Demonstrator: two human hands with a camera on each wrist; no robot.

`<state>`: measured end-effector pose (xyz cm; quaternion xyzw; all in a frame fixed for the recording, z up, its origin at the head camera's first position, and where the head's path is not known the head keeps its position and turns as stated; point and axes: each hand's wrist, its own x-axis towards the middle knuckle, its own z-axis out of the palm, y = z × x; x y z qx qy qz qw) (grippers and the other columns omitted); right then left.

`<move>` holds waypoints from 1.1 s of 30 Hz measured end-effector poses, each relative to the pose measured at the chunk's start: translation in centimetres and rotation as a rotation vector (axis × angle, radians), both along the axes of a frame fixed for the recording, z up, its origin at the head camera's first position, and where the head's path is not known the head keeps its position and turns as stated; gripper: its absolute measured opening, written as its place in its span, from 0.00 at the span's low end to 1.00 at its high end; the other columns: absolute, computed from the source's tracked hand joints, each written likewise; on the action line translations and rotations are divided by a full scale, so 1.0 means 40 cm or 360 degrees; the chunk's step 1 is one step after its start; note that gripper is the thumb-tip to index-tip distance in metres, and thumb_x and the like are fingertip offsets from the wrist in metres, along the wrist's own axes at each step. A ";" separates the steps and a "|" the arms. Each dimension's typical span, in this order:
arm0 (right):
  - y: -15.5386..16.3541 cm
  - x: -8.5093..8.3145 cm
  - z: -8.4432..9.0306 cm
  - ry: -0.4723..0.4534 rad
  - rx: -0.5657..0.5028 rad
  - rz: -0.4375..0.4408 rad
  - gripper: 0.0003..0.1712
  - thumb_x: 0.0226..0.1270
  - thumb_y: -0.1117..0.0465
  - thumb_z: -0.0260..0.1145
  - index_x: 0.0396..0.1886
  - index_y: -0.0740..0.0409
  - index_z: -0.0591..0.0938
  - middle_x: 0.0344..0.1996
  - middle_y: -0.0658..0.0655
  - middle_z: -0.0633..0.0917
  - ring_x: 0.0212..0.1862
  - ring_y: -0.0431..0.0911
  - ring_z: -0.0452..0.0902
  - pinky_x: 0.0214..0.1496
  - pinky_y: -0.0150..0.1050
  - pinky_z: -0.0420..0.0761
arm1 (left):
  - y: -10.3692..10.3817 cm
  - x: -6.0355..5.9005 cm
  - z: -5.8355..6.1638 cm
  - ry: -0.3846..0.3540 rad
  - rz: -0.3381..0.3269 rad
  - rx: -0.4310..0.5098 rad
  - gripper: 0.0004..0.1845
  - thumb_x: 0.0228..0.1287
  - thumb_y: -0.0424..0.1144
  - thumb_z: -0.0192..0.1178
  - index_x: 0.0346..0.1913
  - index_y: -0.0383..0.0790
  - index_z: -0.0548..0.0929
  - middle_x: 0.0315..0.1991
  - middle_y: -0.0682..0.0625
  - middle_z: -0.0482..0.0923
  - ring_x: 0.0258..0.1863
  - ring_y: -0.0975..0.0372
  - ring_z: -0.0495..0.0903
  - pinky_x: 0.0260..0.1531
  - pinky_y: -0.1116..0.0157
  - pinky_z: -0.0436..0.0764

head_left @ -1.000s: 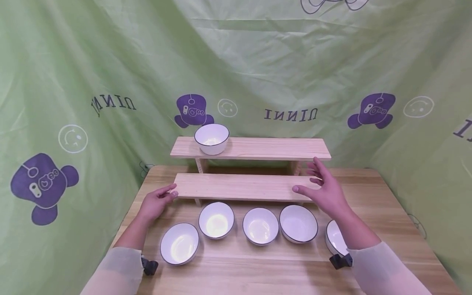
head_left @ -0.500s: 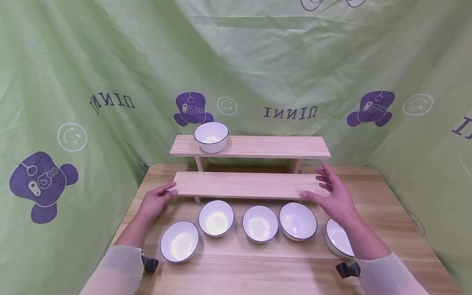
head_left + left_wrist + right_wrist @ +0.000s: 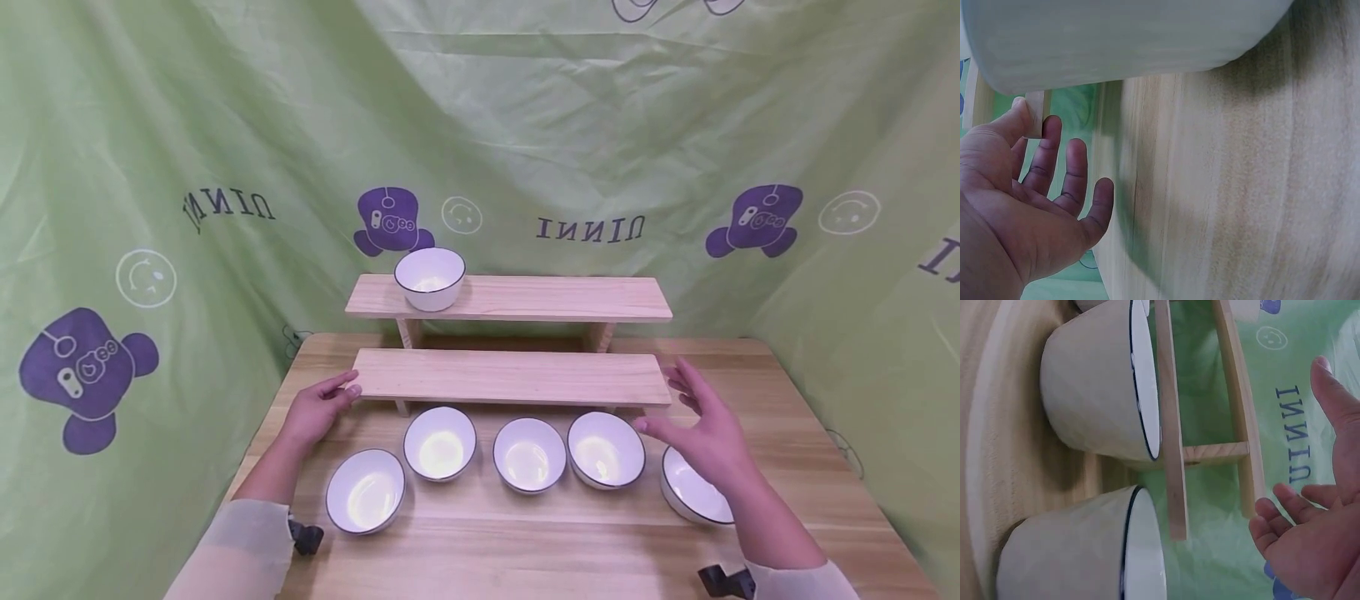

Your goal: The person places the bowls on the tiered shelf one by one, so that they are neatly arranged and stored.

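My left hand pinches the left end of the lower wooden shelf board between thumb and fingers; in the left wrist view the thumb lies on one face of the board end, the other fingers spread loosely. Just off the board's right end, my right hand hovers with fingers apart, holding nothing. Below it stands a white bowl with a dark rim, partly covered by the hand. Other such bowls line the front of the shelf: one at left, then another, a middle one and one further right.
An upper shelf board rises behind the lower one, bearing a white bowl near its left end. Everything stands on a wooden table. A green printed curtain encloses the back and sides.
My right hand has drawn away from the lower shelf's right end, rightward and toward me, uncovering that end. My left hand keeps its hold on the left end; the bowls stay put.
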<state>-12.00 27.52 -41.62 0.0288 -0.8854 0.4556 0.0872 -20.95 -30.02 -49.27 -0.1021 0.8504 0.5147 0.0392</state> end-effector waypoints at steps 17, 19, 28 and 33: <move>0.067 0.103 -0.080 -0.0154 0.0095 -0.0120 0.62 0.51 0.45 0.77 0.78 0.45 0.48 0.71 0.57 0.66 0.68 0.62 0.60 0.66 0.56 0.60 | -0.001 0.004 0.008 -0.0008 -0.0007 -0.0019 0.35 0.54 0.64 0.64 0.65 0.59 0.75 0.52 0.46 0.80 0.48 0.57 0.80 0.50 0.63 0.76; 0.071 0.113 -0.087 -0.0168 0.0112 -0.0140 0.62 0.52 0.45 0.76 0.78 0.43 0.48 0.71 0.56 0.66 0.68 0.61 0.60 0.66 0.53 0.58 | 0.000 0.005 0.008 -0.0005 -0.0006 -0.0022 0.35 0.54 0.64 0.64 0.65 0.59 0.74 0.52 0.46 0.80 0.48 0.57 0.80 0.50 0.63 0.75; 0.093 0.140 -0.114 -0.0152 0.0175 -0.0189 0.61 0.51 0.44 0.76 0.78 0.41 0.48 0.71 0.57 0.66 0.71 0.60 0.55 0.72 0.44 0.49 | 0.001 0.004 0.003 -0.0009 0.0018 -0.0017 0.35 0.54 0.64 0.65 0.65 0.58 0.75 0.52 0.46 0.80 0.47 0.59 0.80 0.48 0.65 0.76; 0.102 0.150 -0.127 -0.0154 0.0177 -0.0233 0.61 0.51 0.44 0.77 0.78 0.41 0.49 0.72 0.58 0.64 0.73 0.61 0.50 0.74 0.45 0.46 | 0.003 0.002 0.003 0.0002 0.0020 0.0024 0.35 0.54 0.63 0.66 0.65 0.57 0.75 0.48 0.47 0.80 0.44 0.59 0.79 0.45 0.63 0.78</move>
